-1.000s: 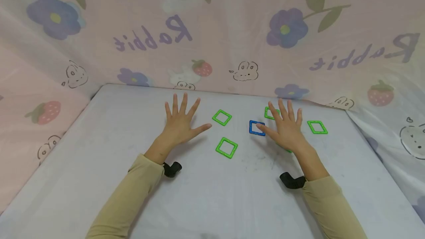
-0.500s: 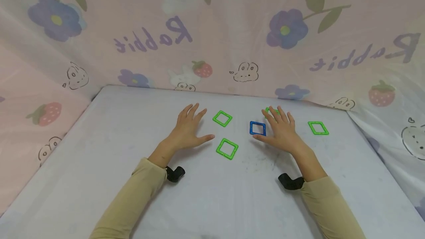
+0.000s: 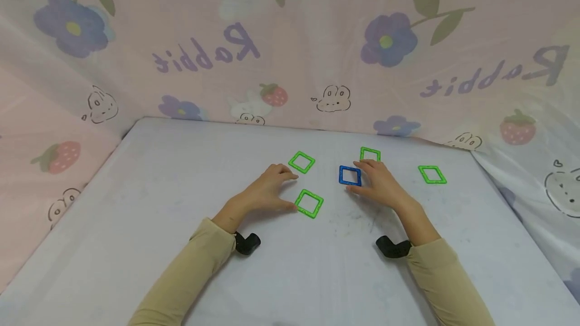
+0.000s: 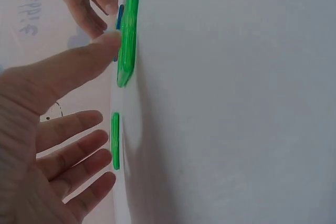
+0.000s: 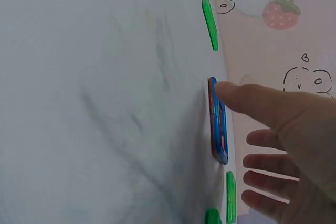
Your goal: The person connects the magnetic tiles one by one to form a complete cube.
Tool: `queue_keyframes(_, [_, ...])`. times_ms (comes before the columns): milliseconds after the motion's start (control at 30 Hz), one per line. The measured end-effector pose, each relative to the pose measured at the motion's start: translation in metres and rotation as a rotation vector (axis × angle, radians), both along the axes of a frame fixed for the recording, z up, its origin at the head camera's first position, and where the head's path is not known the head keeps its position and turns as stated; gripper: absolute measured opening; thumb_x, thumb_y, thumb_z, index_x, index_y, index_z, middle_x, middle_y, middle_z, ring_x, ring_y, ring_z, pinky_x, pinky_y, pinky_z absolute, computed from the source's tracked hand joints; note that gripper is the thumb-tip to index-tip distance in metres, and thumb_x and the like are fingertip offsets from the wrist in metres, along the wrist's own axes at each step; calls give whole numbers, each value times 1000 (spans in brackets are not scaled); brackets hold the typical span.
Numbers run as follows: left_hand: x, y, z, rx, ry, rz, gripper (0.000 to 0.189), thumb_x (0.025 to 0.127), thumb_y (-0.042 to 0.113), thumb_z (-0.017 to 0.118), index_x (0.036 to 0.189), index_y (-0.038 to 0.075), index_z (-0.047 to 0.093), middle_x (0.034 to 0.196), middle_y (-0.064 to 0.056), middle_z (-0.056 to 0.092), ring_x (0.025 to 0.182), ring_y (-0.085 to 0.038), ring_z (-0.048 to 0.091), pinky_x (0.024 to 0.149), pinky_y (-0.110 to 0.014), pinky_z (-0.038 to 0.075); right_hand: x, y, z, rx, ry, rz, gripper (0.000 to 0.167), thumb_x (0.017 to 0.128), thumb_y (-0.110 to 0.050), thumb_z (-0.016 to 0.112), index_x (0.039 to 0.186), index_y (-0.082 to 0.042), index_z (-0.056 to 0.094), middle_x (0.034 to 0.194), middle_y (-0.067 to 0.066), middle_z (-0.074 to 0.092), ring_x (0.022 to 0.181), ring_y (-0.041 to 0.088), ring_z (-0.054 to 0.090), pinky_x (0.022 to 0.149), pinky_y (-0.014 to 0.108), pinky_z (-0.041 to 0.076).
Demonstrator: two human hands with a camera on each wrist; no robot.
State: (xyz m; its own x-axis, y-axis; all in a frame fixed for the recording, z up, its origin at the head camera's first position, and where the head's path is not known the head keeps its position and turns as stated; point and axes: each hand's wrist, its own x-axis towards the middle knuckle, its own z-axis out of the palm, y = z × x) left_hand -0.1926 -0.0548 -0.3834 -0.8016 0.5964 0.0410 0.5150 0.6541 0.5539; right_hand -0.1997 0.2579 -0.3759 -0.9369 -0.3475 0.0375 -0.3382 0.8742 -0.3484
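Note:
My left hand [image 3: 265, 190] reaches over the table with thumb and fingers apart. Its thumb tip is at the left corner of the front green square magnetic tile [image 3: 309, 204]; whether it touches is unclear. Just beyond those fingers lies another green tile [image 3: 301, 162]. My right hand [image 3: 379, 183] hovers around the right side of the blue square magnetic tile [image 3: 350, 175], thumb by its near edge and fingers near its far right corner. In the right wrist view, the thumb overlaps the blue tile [image 5: 219, 121], and the fingers are spread with nothing between them.
Behind the right hand is a green tile [image 3: 370, 154]; one more green tile [image 3: 432, 174] lies farther right. A green tile [image 5: 212, 216] at the right wrist view's bottom edge is partly cut off. Printed cloth [image 3: 290, 49] hangs behind the white table [image 3: 136, 205].
My left hand has moved right and nearer the front green tile, its spread fingers bending. The right hand's fingers have drawn back and bent toward the blue tile, uncovering more of the green tile behind.

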Motion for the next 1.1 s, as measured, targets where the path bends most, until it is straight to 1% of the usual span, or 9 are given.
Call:
queue_keyframes(133, [2, 3, -1, -5, -64, -16, 72, 74, 34, 84, 134, 8, 55, 126, -4, 50, 121, -19, 44, 107, -35, 36, -1, -2, -1, -20, -23, -6, 70, 86, -29, 72, 137, 9, 43, 140, 32, 41, 131, 49, 34, 108, 59, 28])
queue_keyframes(233, [1, 6, -4, -23, -82, -30, 72, 74, 36, 83, 135, 10, 55, 125, -2, 51, 120, -17, 45, 106, -34, 36, -2, -3, -4, -33, -22, 1, 66, 87, -27, 71, 136, 10, 44, 138, 33, 43, 130, 49, 36, 107, 59, 29])
queue_keyframes(433, [0, 10, -5, -33, -77, -52, 68, 74, 37, 83, 133, 15, 58, 125, -1, 51, 120, -18, 42, 105, -35, 36, -5, -6, -6, -43, -24, 21, 61, 88, -22, 69, 135, 10, 46, 137, 32, 46, 129, 49, 38, 107, 59, 30])
queue_keyframes(567, [-1, 12, -4, -32, -90, -54, 66, 74, 35, 83, 132, 16, 59, 127, -3, 50, 121, -20, 41, 106, -36, 35, -7, -8, -6, -50, -38, 19, 61, 88, -20, 69, 135, 10, 45, 137, 32, 45, 130, 49, 38, 107, 58, 30])
queue_keyframes(833, [-4, 14, -4, -54, -88, -55, 64, 74, 36, 83, 131, 19, 60, 127, -4, 49, 120, -21, 40, 105, -37, 35, -9, -7, -6, -68, -53, 11, 61, 88, -20, 69, 134, 12, 46, 136, 34, 46, 128, 50, 40, 106, 58, 31])
queue_keyframes(1100, [-4, 13, -4, -33, -78, -57, 61, 74, 35, 83, 129, 18, 62, 125, -5, 50, 119, -22, 41, 103, -39, 36, -11, -6, -9, -118, -48, -10, 59, 86, -19, 71, 133, 11, 48, 133, 33, 49, 126, 49, 42, 105, 57, 33])
